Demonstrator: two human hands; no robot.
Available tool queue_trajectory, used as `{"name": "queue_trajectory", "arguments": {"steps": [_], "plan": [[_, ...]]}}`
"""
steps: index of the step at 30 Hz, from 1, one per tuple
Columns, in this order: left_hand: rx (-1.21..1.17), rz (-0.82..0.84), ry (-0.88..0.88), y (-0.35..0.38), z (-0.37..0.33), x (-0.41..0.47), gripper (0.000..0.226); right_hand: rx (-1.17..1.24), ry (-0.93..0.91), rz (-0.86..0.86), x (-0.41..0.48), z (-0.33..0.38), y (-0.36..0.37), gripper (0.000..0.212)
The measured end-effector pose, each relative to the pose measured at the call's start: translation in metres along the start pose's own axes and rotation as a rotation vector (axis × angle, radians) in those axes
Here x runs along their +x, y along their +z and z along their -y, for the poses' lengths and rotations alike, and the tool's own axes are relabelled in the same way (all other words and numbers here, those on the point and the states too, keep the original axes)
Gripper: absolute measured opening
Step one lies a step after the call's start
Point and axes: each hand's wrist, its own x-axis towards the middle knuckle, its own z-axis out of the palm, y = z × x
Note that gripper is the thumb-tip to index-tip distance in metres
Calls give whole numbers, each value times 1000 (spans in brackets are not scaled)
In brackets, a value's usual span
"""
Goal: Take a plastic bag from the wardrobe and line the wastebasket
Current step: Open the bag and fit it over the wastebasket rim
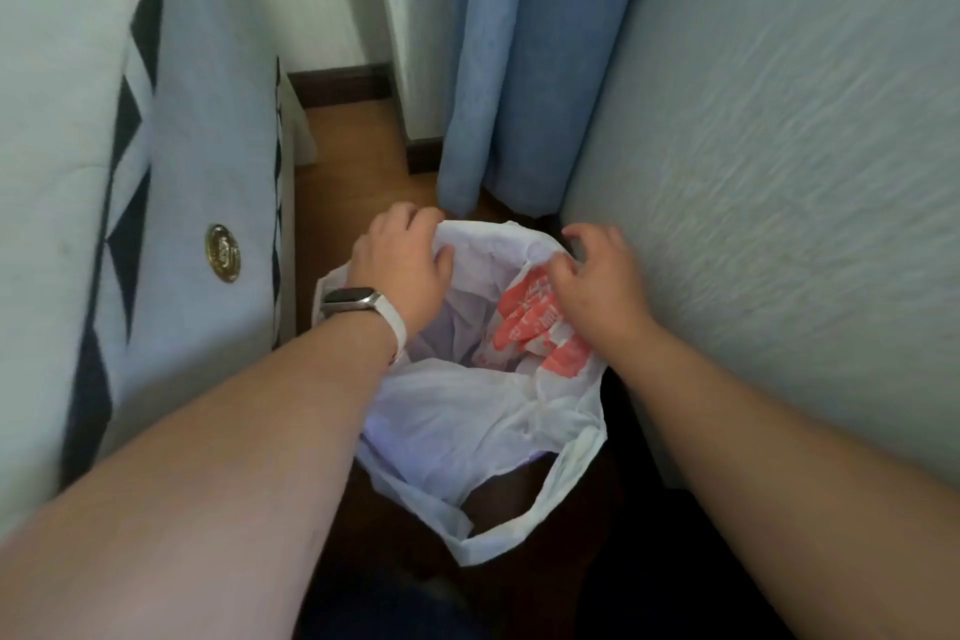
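A white plastic bag point(467, 411) with red print lies spread open over a dark wastebasket point(608, 395), of which only a dark sliver shows at the right. One bag handle loop hangs down at the front. My left hand point(400, 265), with a white watch on the wrist, grips the bag's far left edge, thumb inside the opening. My right hand point(597, 281) hovers over the bag's right edge by the red print, fingers curled; whether it pinches the plastic is unclear.
A pale blue bed side point(208, 120) with a black and white pattern and a gold badge stands close on the left. A textured wall point(779, 172) closes in on the right. Blue curtains point(519, 68) hang behind, over a brown wooden floor point(353, 161).
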Motion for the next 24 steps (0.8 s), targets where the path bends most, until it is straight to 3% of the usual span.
{"name": "queue_trajectory", "arguments": {"steps": [2, 5, 8, 11, 15, 21, 24], "plan": [[-59, 110, 18, -9, -14, -16, 29, -9, 2, -49, -24, 4, -11, 31], [-61, 399, 88, -24, -28, -45, 16, -27, 8, -15, -61, 4, -20, 31], [40, 607, 213, -38, -36, -64, 28, 12, 66, 45, -90, -1, -27, 41], [78, 741, 220, -44, -34, -78, 31, 15, 133, 137, -99, -3, -39, 52], [102, 822, 152, -40, -36, -93, 58, 17, 102, 314, -107, -3, -49, 48], [203, 876, 173, -35, -41, -105, 47, -74, 115, 367, -107, -13, -46, 22], [284, 898, 278, -33, -46, -104, 28, -111, 93, 376, -105, -19, -42, 15]]}}
